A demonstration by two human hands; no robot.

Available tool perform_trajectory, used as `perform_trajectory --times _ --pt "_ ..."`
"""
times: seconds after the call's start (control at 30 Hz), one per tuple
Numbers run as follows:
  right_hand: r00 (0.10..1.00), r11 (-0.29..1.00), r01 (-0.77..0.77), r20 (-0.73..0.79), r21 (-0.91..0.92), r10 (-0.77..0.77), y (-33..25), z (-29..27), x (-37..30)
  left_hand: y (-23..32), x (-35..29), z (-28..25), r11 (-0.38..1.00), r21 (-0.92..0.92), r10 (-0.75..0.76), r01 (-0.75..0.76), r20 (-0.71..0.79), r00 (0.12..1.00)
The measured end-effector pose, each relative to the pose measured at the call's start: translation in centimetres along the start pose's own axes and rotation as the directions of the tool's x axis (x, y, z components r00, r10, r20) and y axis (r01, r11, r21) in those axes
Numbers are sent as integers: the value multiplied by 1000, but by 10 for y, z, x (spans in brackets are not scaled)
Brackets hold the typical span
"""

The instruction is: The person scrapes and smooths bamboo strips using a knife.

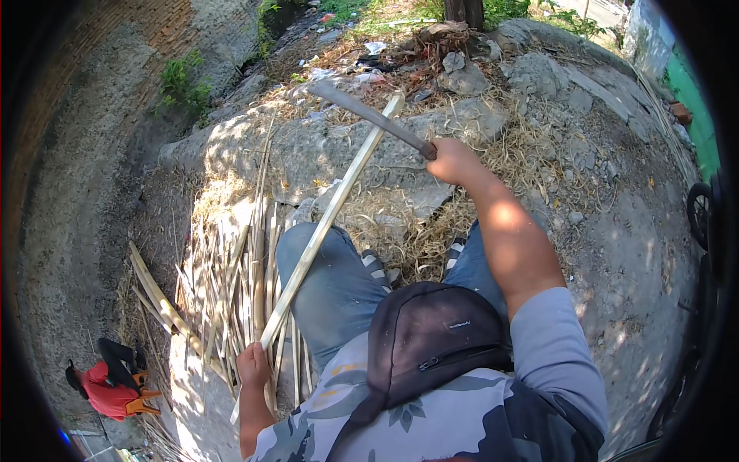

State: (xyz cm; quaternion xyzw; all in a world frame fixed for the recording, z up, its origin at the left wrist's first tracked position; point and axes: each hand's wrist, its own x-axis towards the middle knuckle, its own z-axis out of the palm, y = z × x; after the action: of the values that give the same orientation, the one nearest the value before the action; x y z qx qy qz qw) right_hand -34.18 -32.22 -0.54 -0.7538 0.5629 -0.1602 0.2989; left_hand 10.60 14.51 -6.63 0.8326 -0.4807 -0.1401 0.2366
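My left hand (255,365) is closed around the near end of a long, pale bamboo strip (327,223). The strip slants up and away across my left knee. In my right hand (453,162) is the dark handle of a machete (368,114), my arm stretched forward. Its long grey blade points to the far left and crosses the strip close to the strip's far end; whether it touches cannot be told. Many split bamboo strips (235,285) lie in a pile on the ground, left of my leg.
A thicker curved bamboo piece (158,296) lies left of the pile. Dry shavings (416,246) litter the ground between my feet. Ahead are a stone ledge (308,146) and a tree trunk (464,11). A person in red (108,391) sits on an orange chair at lower left.
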Motion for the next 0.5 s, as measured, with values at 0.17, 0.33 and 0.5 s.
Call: perform_trajectory --times 0.17,0.33,0.5 --pt "955 904 288 157 -316 -250 -39 13 -21 11 -7 1 999 -47 -15 15 -12 1000" --pt "789 649 614 323 -449 -523 -58 30 -25 5 -11 -2 1000 21 -19 19 -9 1000" --pt "995 983 -26 -102 -184 7 26 4 13 -7 -17 -1 999 47 -3 4 -16 1000"
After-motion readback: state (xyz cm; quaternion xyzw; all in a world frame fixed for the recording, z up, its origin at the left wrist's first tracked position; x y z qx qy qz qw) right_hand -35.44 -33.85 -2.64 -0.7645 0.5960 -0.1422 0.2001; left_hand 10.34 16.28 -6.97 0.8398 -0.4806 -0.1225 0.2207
